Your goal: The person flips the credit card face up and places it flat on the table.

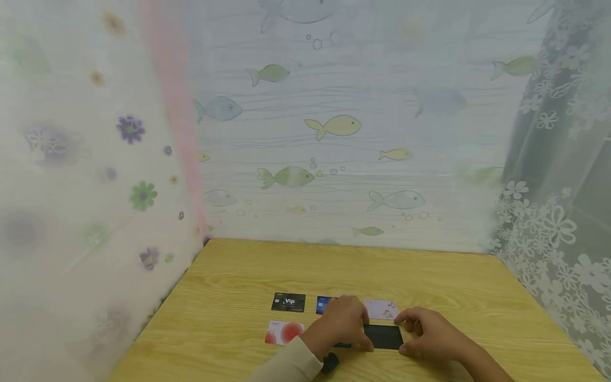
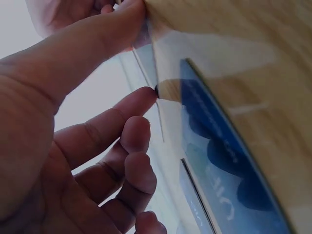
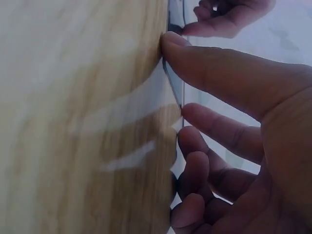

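A black card [image 1: 384, 337] lies on the table between the two hands. My left hand [image 1: 339, 321] holds its left end, thumb at the near corner and index finger at the far one. At the opposite end, my right hand [image 1: 431, 334] has thumb and index finger on the two corners, its other fingers curled in. Just beyond the black card is a pale card with a pink print [image 1: 379, 309]. The left hand partly covers a blue card [image 1: 322, 304] and a dark card [image 1: 342, 345]. In the left wrist view, a dark blue card [image 2: 209, 141] lies beside the fingers.
Further left on the wood-grain table [image 1: 229, 297] lie a black "Vip" card [image 1: 288, 302] and a white card with a red circle [image 1: 286, 332]. A small black object [image 1: 330, 363] shows by the left sleeve. Fish-print sheeting [image 1: 334, 212] hangs behind the table.
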Motion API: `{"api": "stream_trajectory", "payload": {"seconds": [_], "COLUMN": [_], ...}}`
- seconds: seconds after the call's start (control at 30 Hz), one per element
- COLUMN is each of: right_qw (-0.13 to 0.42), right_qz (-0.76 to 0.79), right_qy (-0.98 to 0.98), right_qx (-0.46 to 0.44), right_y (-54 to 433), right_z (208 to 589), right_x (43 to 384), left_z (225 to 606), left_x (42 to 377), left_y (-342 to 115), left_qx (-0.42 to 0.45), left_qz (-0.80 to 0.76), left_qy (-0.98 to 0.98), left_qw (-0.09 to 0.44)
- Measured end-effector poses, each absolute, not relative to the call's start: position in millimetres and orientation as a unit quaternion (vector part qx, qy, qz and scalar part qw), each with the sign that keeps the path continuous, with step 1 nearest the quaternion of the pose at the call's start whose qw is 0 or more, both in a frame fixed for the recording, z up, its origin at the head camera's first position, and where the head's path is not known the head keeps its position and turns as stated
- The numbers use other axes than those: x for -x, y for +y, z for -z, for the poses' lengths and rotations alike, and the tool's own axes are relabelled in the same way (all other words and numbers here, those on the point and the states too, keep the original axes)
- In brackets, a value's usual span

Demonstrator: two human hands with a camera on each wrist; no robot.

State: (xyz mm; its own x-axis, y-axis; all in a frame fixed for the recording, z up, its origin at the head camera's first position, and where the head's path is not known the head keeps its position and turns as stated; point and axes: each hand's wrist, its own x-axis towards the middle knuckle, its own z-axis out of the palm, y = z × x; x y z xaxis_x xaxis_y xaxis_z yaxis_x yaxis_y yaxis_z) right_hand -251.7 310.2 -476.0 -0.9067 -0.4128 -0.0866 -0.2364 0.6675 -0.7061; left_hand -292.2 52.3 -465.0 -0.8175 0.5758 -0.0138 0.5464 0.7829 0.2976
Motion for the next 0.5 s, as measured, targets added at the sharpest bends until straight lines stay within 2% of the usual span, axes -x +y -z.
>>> {"api": "stream_trajectory", "payload": {"seconds": [0.33,0.5], "right_qw": [0.128,0.129], "right_qz": [0.367,0.370], "right_qy": [0.903,0.901], "right_qx": [0.182,0.188], "right_y": [307.6,307.7], "right_z": [472.3,473.2], "right_x": [252.0,252.7], "left_z": [467.6,467.8], "left_x": [297.8,298.3], "left_y": [57.3,56.9], "left_qx": [-0.263,-0.260], "left_qz": [-0.179,-0.183], "left_qy": [0.942,0.942], "left_qw": [0.102,0.110]}}
